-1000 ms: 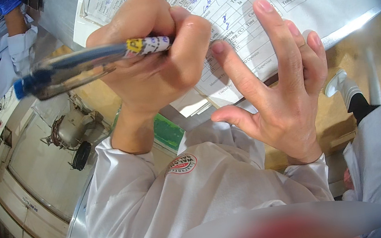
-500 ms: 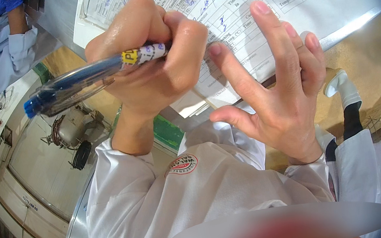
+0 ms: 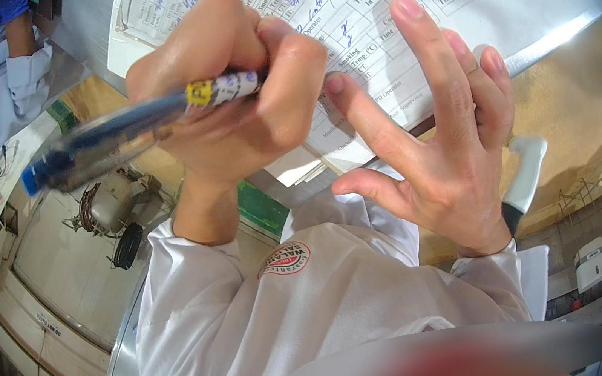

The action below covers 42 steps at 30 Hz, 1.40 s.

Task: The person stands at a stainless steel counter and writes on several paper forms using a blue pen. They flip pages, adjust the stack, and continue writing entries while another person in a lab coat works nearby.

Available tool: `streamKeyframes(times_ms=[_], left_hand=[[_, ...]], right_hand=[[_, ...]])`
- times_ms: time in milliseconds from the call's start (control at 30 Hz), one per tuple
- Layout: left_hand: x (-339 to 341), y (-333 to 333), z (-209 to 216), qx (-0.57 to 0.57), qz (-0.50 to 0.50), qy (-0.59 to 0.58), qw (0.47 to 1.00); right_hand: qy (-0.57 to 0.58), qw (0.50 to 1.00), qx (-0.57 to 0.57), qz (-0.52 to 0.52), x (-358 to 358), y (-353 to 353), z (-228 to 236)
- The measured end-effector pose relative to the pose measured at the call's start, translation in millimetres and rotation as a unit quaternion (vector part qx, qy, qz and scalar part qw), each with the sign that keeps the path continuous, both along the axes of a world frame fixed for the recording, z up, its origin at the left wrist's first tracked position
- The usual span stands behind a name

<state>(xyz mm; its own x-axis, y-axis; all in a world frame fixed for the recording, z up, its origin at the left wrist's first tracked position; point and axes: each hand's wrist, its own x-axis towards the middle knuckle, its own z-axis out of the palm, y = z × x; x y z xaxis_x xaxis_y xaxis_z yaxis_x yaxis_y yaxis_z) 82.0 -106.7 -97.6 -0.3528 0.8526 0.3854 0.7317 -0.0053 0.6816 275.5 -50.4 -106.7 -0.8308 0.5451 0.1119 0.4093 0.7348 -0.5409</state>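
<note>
Grips a pen (image 3: 154,110) in the curled fingers of the left hand (image 3: 254,122), above a form (image 3: 522,16), with the blue end slanting out leftward. Hides the tip behind that hand; cannot tell about contact with the form. Splays the right hand (image 3: 447,169) over the near edge, with fingers spread and thumb pointing left.

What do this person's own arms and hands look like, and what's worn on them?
Neither the left hand nor the right hand wears a glove. The left sleeve and right sleeve are white, loose and slightly shiny, ending short of the hands. A round emblem with red outlines marks the white top.
</note>
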Motion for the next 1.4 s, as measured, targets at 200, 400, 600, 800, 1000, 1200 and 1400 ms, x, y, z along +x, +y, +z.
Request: streamKeyframes(times_ms=[200,400,600,800,1000,1200,1400], left_hand=[[2.5,-1.2,-1.1,-0.012,0.011,-0.003,1.000],[1.8,1.0,2.9,-0.035,-0.014,0.045,0.998],[6.3,-2.9,1.5,0.000,0.041,-0.106,0.994],[-0.2,-9.9,4.1,-0.012,0.036,-0.100,0.994],[-2.0,-16.9,-2.6,-0.021,0.089,-0.137,0.986],[11.3,-11.5,-1.8,0.011,0.132,-0.154,0.979],[-4.1,-15.4,-3.2,-0.017,0.074,-0.099,0.992]], right_hand=[[0.009,1.000,0.004,-0.008,0.2,-1.0,-2.8],[0.012,1.000,0.004,-0.010,0.1,-1.6,-4.0],[-0.004,1.000,0.008,-0.002,0.6,0.2,-0.2],[-0.013,1.000,0.018,-0.003,-1.1,-2.5,-2.2],[-0.020,1.000,0.014,-0.007,-5.0,-5.7,0.1],[-0.031,0.999,0.024,-0.005,-5.3,-6.7,0.8],[-0.025,0.999,0.035,-0.003,-3.6,-7.4,-3.3]])
